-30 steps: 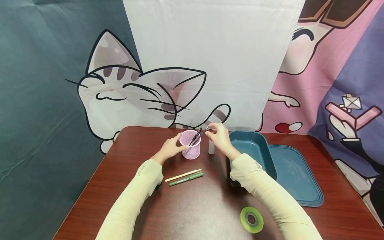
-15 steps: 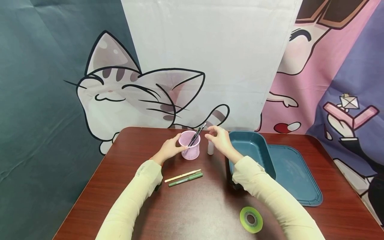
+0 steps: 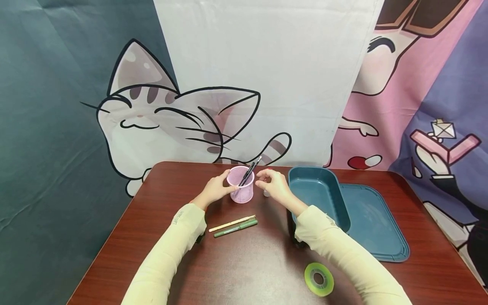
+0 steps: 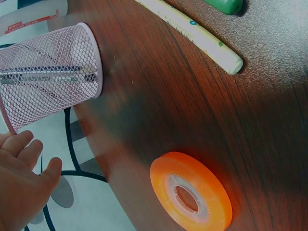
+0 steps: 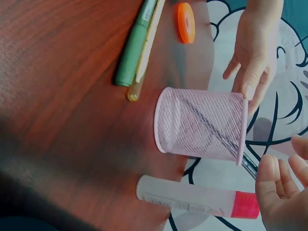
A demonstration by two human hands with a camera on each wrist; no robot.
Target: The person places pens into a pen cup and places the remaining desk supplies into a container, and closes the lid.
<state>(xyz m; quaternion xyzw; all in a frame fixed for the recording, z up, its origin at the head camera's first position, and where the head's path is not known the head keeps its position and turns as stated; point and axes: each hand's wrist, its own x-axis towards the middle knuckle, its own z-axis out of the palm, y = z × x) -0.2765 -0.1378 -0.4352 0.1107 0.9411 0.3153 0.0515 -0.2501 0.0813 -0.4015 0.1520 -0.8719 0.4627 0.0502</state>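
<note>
The left hand [image 3: 213, 189] pinches the pink mesh cup [image 3: 242, 195] at twelve o'clock on the table [image 3: 263, 258]; dark pens [image 3: 248, 174] lean inside; the right hand [image 3: 277, 187], fingers loosely parted, hovers at the cup's three o'clock beside the glue stick [image 5: 187, 197].

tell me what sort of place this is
Probably a staged indoor workspace, though the views show little beyond it: a wood-grained table with a pink mesh pen cup stands before a creased, cartoon-printed backdrop.
</note>
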